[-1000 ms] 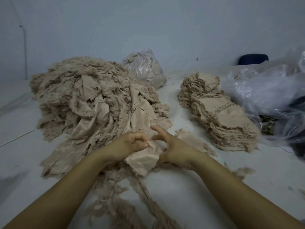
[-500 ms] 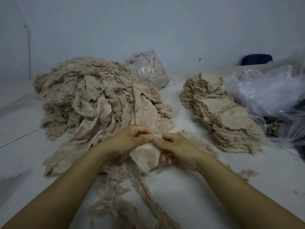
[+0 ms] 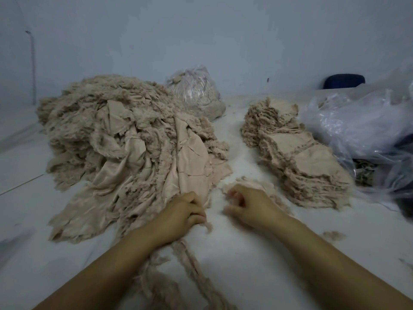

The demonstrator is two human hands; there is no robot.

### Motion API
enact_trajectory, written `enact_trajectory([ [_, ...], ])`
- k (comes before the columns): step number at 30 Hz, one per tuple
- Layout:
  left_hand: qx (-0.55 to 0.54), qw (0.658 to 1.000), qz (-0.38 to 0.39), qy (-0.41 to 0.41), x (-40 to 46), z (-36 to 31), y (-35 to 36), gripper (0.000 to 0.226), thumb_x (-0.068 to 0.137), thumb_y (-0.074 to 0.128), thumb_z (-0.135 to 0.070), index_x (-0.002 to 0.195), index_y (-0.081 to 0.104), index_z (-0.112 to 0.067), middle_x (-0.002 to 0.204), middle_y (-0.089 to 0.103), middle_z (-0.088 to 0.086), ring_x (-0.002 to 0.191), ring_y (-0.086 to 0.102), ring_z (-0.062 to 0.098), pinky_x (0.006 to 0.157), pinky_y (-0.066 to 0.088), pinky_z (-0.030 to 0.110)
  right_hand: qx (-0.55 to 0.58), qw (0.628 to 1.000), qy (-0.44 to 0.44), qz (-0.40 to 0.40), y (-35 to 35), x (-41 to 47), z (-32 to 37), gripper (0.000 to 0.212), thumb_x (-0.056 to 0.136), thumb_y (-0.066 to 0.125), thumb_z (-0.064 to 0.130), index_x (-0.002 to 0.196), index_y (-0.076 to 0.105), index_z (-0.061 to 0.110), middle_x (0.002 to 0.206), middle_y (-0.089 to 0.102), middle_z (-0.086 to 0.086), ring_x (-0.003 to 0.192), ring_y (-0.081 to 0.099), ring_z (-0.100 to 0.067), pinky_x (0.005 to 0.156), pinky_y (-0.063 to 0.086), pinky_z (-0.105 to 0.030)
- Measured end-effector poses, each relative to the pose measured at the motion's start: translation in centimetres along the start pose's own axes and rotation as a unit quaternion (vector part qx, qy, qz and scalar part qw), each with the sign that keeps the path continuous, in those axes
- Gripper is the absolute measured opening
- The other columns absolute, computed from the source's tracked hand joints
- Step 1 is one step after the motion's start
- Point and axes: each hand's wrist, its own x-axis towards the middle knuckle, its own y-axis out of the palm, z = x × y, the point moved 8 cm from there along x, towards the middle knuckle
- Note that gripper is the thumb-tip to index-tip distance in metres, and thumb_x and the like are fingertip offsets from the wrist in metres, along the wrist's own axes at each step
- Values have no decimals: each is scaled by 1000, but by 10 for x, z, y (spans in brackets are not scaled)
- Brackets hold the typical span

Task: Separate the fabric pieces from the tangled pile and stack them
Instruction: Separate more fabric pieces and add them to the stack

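The tangled pile (image 3: 125, 139) of beige fabric and frayed trim fills the left half of the table. My left hand (image 3: 185, 214) is closed at the pile's near edge, and a frayed tuft sticks out of the fist; a long frayed strip (image 3: 192, 269) trails from under it toward me. My right hand (image 3: 248, 204) is blurred, fingers curled, resting over a small flat fabric piece (image 3: 254, 184); I cannot tell whether it grips it. The stack of separated pieces (image 3: 297, 157) lies to the right in overlapping piles.
A clear plastic bag of scraps (image 3: 196, 92) stands behind the pile. Crumpled plastic sheeting (image 3: 362, 124) covers the right side, with a dark blue object (image 3: 344, 81) behind it. A loose fluff tuft (image 3: 333, 234) lies near my right forearm. A wall rises at the back.
My hands were pressed together on a beige piece at the pile's edge. They have pulled apart, the right hand moving right over the small piece, the left staying closed on the frayed trim.
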Motion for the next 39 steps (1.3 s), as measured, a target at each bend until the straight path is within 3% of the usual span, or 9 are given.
enact_trajectory([
  [7,-123,991,-22,39,-17,-12,-8,12,87,62,-4,84,74,-1,89,66,-6,88,59,-5,85,44,12,-63,984,-166,19,22,7,54,45,86,65,19,130,55,25,132,46,-1,119,42,-22,97,37,-29],
  [16,-220,952,185,-108,-35,23,-7,26,90,61,-14,73,67,-32,66,64,-20,63,55,-7,64,41,9,-37,984,-156,-71,20,9,34,17,95,51,9,96,67,3,102,65,-10,98,59,-24,81,38,-20],
  [19,-180,958,98,-200,-21,44,-17,34,92,57,-38,62,60,-21,57,57,-6,55,54,8,55,45,21,31,977,-190,-94,15,1,41,18,97,54,15,94,68,4,96,66,-8,90,60,-21,77,35,-9],
  [22,-365,856,-10,-367,-7,57,-8,44,87,55,-55,78,67,-13,64,64,4,59,63,17,52,52,25,84,955,-268,-96,16,-16,66,14,96,55,12,93,66,5,96,66,-5,88,59,-13,80,37,-5],
  [25,-518,762,-93,-376,11,55,-8,20,89,64,-24,96,65,-5,66,67,4,59,63,15,50,51,25,106,938,-325,-54,20,-26,72,16,96,51,12,95,65,5,101,66,-5,94,60,-11,84,44,-13],
  [29,-621,686,-167,-340,20,51,-7,12,89,58,-4,100,62,0,79,70,11,69,67,22,58,57,30,289,944,-146,-55,23,-17,47,13,92,59,30,86,59,18,99,64,-3,92,62,-13,83,47,-18],
  [32,-648,667,-193,-314,19,45,-5,7,89,58,-6,93,62,-2,78,71,11,66,70,18,55,57,27,578,810,100,0,47,-8,32,23,87,68,33,90,63,11,99,69,-14,89,71,-22,78,58,-31],
  [36,-672,644,-211,-298,15,40,0,13,88,56,4,100,61,0,77,72,12,66,70,20,54,57,28,667,722,178,49,58,-4,49,11,92,59,7,86,65,0,87,69,-19,71,68,-25,60,59,-31],
  [39,-635,634,-281,-339,7,55,-6,26,86,59,5,112,58,4,84,68,15,63,67,19,51,57,26,650,737,181,-31,53,-7,50,22,89,52,-13,80,53,7,69,59,-12,50,56,-16,46,49,-23],
])
